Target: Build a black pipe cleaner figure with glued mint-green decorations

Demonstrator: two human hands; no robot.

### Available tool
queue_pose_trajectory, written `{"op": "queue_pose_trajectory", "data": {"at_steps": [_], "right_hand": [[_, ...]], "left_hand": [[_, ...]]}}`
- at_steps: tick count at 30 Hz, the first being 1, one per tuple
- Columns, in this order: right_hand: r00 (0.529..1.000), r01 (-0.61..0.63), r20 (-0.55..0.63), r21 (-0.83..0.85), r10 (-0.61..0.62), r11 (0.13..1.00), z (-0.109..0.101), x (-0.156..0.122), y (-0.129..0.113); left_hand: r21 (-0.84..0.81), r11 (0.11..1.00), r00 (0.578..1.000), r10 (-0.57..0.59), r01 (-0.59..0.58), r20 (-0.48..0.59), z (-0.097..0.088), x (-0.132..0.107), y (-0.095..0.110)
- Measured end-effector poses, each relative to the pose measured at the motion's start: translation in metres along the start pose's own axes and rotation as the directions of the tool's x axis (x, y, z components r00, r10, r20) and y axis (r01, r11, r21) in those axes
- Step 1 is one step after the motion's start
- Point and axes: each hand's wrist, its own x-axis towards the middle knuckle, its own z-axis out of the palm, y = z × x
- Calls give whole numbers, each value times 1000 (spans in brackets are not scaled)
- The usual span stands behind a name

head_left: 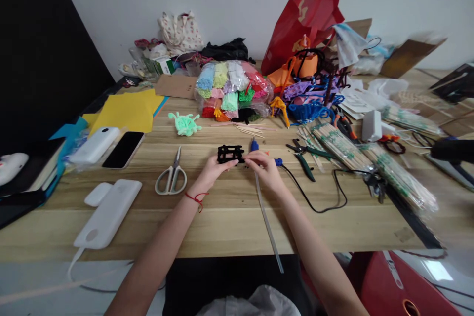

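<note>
My left hand pinches the near edge of a small black pipe-cleaner lattice lying on the wooden table. My right hand is closed around a blue glue gun, its tip beside the lattice's right end. A long clear glue stick runs back from the gun toward me. A black cord trails from it to the right. A red string circles my left wrist.
Scissors lie left of my hands, then a phone and white power banks. Behind: a bag of coloured pipe cleaners, a green fuzzy shape, yellow paper. Right: pliers, skewer bundles, red bag.
</note>
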Motion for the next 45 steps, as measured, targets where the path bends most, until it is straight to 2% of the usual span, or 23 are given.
{"op": "queue_pose_trajectory", "data": {"at_steps": [3, 8, 15, 23, 33, 40, 45], "right_hand": [[997, 76, 20, -49, -75, 996, 4, -1, -3], [995, 97, 20, -32, -96, 995, 9, -2, -1], [998, 66, -1, 8, -66, 998, 11, -2, 2], [993, 56, -104, -24, -58, 998, 13, -2, 5], [991, -8, -130, -31, 4, 1000, 11, -1, 5], [989, -25, -149, -18, 22, 1000, 11, -2, 5], [992, -4, -128, -43, -2, 999, 12, -3, 3]], "left_hand": [[-24, 1000, 1000, -14, 14, 6, -1, 1, -1], [-56, 998, 999, -23, 24, 23, -2, 1, -3], [-67, 998, 998, -8, 12, 59, -2, 1, -4], [91, 987, 989, 126, -133, 77, 4, -2, 2], [117, 971, 978, 202, -207, 56, 9, 0, -6], [111, 975, 981, 187, -193, 59, 10, -1, -4], [79, 983, 986, 164, -165, 17, 10, -1, -2]]}}
